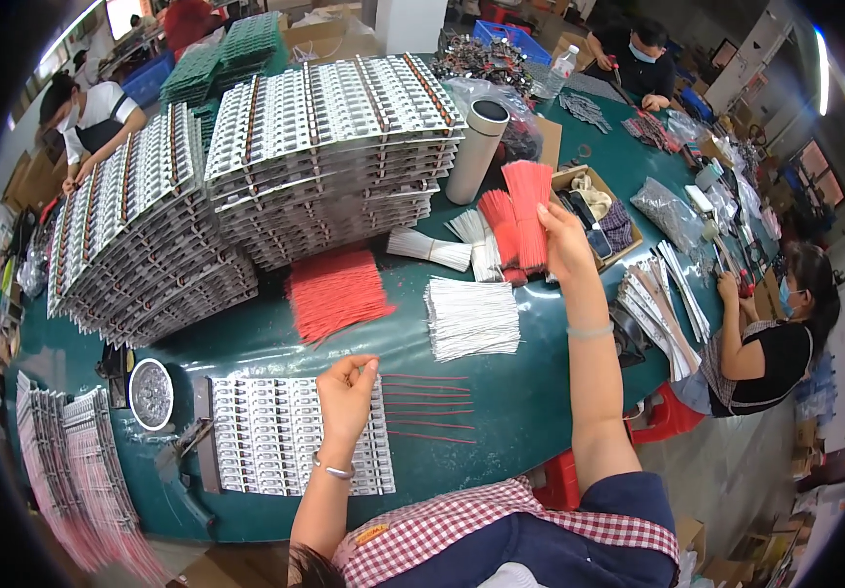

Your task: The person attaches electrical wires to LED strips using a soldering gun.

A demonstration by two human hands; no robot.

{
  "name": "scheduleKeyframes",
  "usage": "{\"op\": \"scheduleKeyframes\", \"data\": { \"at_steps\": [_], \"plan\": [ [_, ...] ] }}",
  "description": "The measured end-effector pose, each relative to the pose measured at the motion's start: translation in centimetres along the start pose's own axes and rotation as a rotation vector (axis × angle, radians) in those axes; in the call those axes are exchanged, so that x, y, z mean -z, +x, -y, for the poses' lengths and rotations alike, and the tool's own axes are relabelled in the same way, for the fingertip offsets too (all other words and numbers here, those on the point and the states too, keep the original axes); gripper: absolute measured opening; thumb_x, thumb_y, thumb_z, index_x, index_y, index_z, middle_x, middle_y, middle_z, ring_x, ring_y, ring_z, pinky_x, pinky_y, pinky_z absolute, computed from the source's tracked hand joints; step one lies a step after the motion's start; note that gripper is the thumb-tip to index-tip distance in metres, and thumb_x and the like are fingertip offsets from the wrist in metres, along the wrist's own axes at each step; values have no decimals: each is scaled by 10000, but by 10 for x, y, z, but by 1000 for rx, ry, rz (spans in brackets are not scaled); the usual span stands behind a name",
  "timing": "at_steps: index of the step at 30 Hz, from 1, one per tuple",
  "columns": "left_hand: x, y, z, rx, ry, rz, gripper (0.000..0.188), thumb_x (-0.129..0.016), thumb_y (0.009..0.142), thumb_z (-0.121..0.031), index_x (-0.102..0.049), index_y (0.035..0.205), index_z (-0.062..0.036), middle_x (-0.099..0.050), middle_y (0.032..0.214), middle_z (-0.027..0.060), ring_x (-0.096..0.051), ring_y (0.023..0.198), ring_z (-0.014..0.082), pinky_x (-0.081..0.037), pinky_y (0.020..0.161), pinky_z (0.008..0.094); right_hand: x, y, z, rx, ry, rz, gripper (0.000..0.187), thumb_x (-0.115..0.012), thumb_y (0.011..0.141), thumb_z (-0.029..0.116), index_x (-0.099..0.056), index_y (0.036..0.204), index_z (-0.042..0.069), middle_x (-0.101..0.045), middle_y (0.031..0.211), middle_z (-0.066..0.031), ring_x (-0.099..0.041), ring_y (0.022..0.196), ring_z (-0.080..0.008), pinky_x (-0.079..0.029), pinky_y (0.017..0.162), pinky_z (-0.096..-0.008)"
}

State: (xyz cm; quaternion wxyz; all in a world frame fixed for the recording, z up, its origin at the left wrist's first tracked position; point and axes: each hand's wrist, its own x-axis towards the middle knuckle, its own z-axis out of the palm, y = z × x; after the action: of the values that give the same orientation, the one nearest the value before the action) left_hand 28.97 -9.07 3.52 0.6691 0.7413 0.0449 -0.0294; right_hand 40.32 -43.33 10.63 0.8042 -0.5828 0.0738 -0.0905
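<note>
My right hand (pixel 561 238) is stretched out over the green table (pixel 530 392) and grips a bundle of red wires (pixel 528 211) held upright. A second red bundle (pixel 498 227) stands just left of it, beside white wire bundles (pixel 432 249). My left hand (pixel 347 390) hovers with fingers pinched over a flat panel of small white circuit boards (pixel 265 436); whether it holds a wire is unclear. Several single red wires (pixel 427 407) lie in a row to the right of that panel. Loose piles of red wires (pixel 336 291) and white wires (pixel 472 318) lie beyond.
Tall stacks of circuit panels (pixel 329 147) (pixel 138 230) fill the far left of the table. A grey cylinder (pixel 475 149), a round metal dish (pixel 152 394) and a soldering tool (pixel 182 461) stand nearby. Other people work at the right (pixel 775 343), far end (pixel 638 59) and left (pixel 89 118).
</note>
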Motion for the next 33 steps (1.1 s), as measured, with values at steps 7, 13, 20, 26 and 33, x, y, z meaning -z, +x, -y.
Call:
{"op": "scheduleKeyframes", "data": {
  "at_steps": [7, 13, 20, 26, 33],
  "plan": [
    [-12, -6, -33, -300, 204, -36, 184, -669, 889, -105, -688, 1037, 4, -617, 628, 79, -517, 482, 117, -408, 479, 282, -97, -98, -67, -559, 487, 472, 425, -596, 962, 294, -489, 1275, 27, -548, 889, -43, -528, 670, -119, -458, 576, -271],
    [-17, -18, -24, -464, 188, 35, 197, -582, 929, -77, -624, 1106, -1, -713, 803, 113, -714, 663, 188, -569, 552, 295, -125, -136, -87, -632, 260, 516, 395, -604, 965, 225, -483, 1277, 15, -508, 770, -23, -471, 595, -78, -398, 502, -237],
    [2, -30, -17, -655, 512, -101, 143, -637, 833, -31, -581, 964, -21, -669, 745, 107, -675, 624, 231, -528, 507, 322, -155, -153, -79, -426, -126, 553, 384, -595, 975, 259, -483, 1261, 28, -533, 826, -25, -500, 635, -84, -433, 526, -247],
    [16, -19, -5, -567, 238, -282, 176, -688, 783, -60, -599, 933, -33, -592, 647, 115, -613, 541, 224, -471, 478, 345, -165, -161, -81, -577, -69, 631, 380, -653, 931, 204, -491, 1234, 40, -531, 801, -24, -502, 616, -83, -431, 527, -236],
    [86, 10, -4, -187, -333, -691, 69, -657, 830, -20, -606, 839, -65, -475, 587, -32, -378, 483, 30, -270, 408, 231, -171, -158, -77, -410, -458, 932, 550, -740, 840, 174, -465, 1284, 6, -580, 870, -43, -571, 714, -144, -492, 643, -312]
  ]
}}
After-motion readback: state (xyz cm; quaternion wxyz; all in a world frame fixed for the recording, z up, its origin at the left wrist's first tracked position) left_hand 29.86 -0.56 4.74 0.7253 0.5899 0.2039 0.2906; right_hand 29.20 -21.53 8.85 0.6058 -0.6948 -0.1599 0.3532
